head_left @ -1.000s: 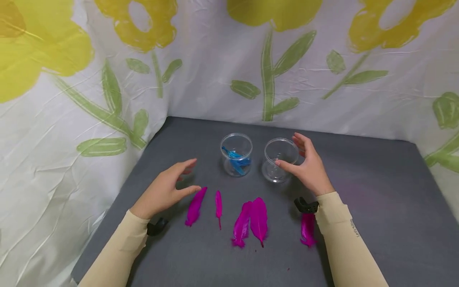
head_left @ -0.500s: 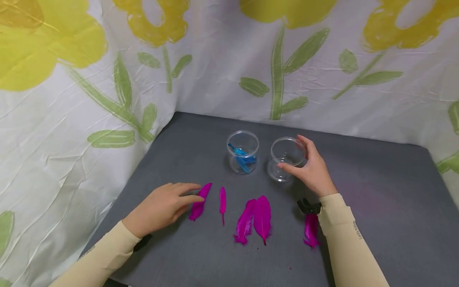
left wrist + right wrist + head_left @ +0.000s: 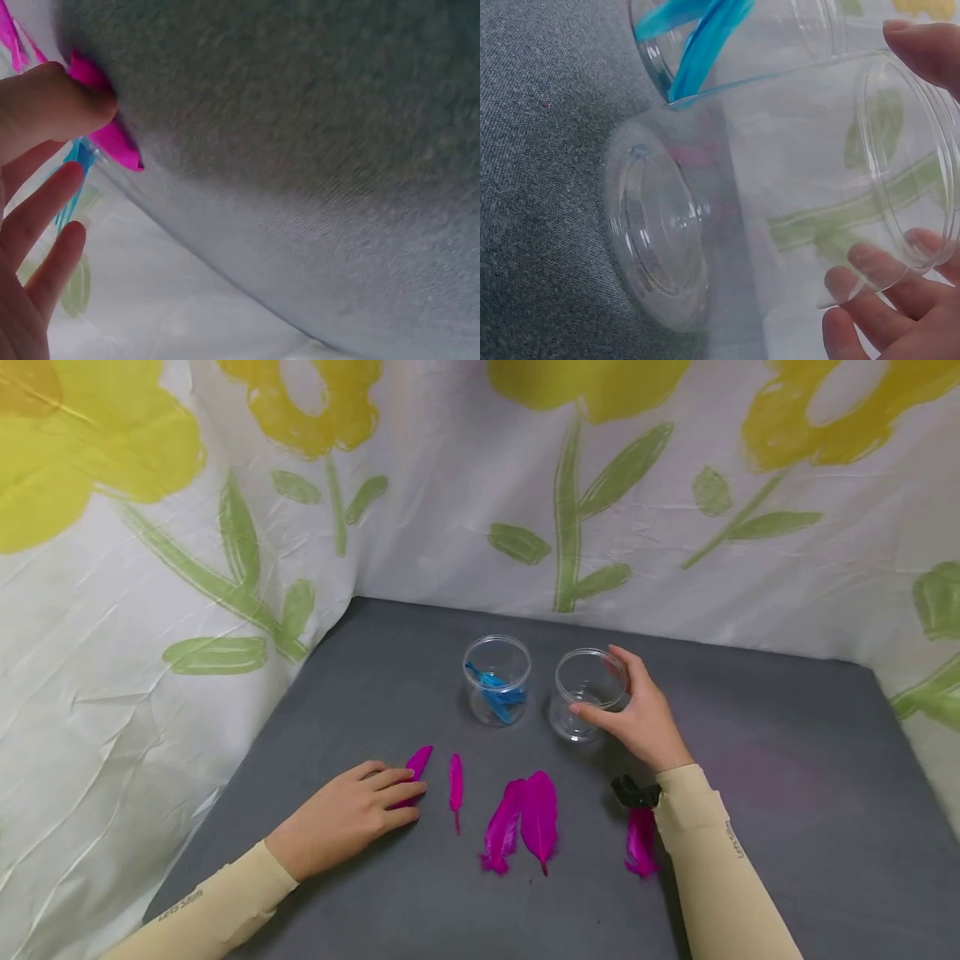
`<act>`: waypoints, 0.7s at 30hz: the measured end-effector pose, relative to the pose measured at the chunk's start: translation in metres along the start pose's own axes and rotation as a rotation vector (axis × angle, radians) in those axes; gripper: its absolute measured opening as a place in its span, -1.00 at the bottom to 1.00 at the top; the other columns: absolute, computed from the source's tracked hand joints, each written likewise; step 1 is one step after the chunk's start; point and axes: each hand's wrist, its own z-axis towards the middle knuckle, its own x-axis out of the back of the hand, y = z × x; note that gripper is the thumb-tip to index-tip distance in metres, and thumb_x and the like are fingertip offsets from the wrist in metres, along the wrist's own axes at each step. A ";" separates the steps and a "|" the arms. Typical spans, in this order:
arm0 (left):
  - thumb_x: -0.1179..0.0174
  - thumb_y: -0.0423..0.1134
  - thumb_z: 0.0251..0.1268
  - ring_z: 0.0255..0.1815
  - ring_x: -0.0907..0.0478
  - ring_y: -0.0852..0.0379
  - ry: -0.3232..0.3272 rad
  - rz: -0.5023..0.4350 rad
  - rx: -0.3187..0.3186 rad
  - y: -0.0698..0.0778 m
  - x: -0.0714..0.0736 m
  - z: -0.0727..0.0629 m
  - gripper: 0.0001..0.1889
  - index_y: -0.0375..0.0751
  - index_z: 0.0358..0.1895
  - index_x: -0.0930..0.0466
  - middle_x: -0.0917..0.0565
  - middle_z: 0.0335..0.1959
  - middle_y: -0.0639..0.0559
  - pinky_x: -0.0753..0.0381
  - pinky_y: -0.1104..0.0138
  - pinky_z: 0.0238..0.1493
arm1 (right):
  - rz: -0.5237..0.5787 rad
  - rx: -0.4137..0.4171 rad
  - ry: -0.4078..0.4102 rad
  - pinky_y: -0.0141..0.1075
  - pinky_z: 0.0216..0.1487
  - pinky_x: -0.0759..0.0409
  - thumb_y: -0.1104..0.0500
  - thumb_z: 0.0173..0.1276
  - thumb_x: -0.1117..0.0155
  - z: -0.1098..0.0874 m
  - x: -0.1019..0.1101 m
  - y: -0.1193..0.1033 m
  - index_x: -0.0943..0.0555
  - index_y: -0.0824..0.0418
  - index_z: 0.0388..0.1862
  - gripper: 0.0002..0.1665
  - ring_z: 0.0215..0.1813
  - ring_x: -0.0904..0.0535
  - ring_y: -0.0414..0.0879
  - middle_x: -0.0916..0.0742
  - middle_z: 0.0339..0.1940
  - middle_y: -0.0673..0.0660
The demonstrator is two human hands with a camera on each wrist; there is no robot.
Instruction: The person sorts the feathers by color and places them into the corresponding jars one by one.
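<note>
Five magenta feathers lie on the dark grey tabletop. My left hand (image 3: 352, 810) is at the leftmost magenta feather (image 3: 422, 762), its fingers across it and covering much of it. The left wrist view has the thumb (image 3: 90, 109) against this feather (image 3: 116, 142), the other fingers spread apart. My right hand (image 3: 641, 718) holds a clear plastic cup (image 3: 576, 727) from its right side, the thumb at the near rim and fingers behind. This cup (image 3: 772, 187) stands upright with nothing inside. Left of it is a second clear cup (image 3: 480, 706) with blue feathers (image 3: 497, 693) inside.
A small magenta feather (image 3: 456, 781) and a pair of larger magenta feathers (image 3: 540, 818) lie between my arms. Another magenta feather (image 3: 641, 843) is partly hidden by the right wrist. A flower-print cloth (image 3: 450, 527) hangs behind and left of the table (image 3: 787, 777).
My left hand has come down from above onto the leftmost feather, its fingers now covering it. The right hand has closed in on the clear cup, which stays in place.
</note>
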 end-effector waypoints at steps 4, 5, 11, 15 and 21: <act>-0.22 -0.46 0.36 0.23 -0.75 -0.01 0.031 0.001 -0.029 0.004 -0.003 -0.004 -0.69 -0.02 0.02 -0.79 -0.80 0.20 0.03 -0.71 0.09 0.25 | 0.002 0.004 -0.009 0.25 0.69 -0.24 -0.26 0.23 -0.68 -0.002 -0.004 0.003 -0.08 -0.06 0.80 0.34 0.77 -0.25 0.09 -0.41 0.73 0.04; -0.14 -0.44 0.39 0.22 -0.75 -0.01 0.044 0.001 -0.033 0.005 -0.003 -0.004 -0.69 -0.03 0.00 -0.79 -0.81 0.18 0.02 -0.71 0.09 0.24 | 0.002 0.009 -0.010 0.24 0.70 -0.24 -0.26 0.24 -0.68 -0.002 -0.005 0.003 -0.08 -0.06 0.80 0.34 0.77 -0.26 0.09 -0.42 0.73 0.04; 0.14 -0.42 0.55 0.19 -0.76 -0.01 0.085 0.007 -0.047 0.005 -0.001 0.000 -0.60 -0.09 -0.07 -0.77 -0.83 0.12 0.01 -0.71 0.12 0.20 | 0.007 0.014 -0.002 0.18 0.70 -0.26 -0.28 0.23 -0.68 0.000 -0.003 0.002 -0.12 -0.12 0.78 0.31 0.76 -0.28 0.02 -0.43 0.72 -0.01; 0.24 -0.44 0.66 0.17 -0.76 0.00 0.082 0.023 -0.059 0.003 -0.002 0.003 -0.53 -0.11 -0.10 -0.77 -0.84 0.11 0.01 -0.72 0.14 0.19 | 0.003 0.014 0.005 0.17 0.71 -0.26 -0.27 0.23 -0.68 0.001 -0.002 0.001 -0.14 -0.08 0.77 0.29 0.75 -0.29 0.00 -0.44 0.71 0.00; 0.20 -0.43 0.59 0.14 -0.78 0.01 0.092 0.039 -0.069 0.001 -0.005 0.008 -0.58 -0.13 -0.24 -0.72 -0.85 0.07 0.00 -0.74 0.14 0.14 | 0.006 0.014 0.012 0.14 0.70 -0.27 -0.25 0.23 -0.69 0.003 -0.001 0.004 -0.15 -0.05 0.76 0.28 0.73 -0.32 -0.01 -0.47 0.69 0.07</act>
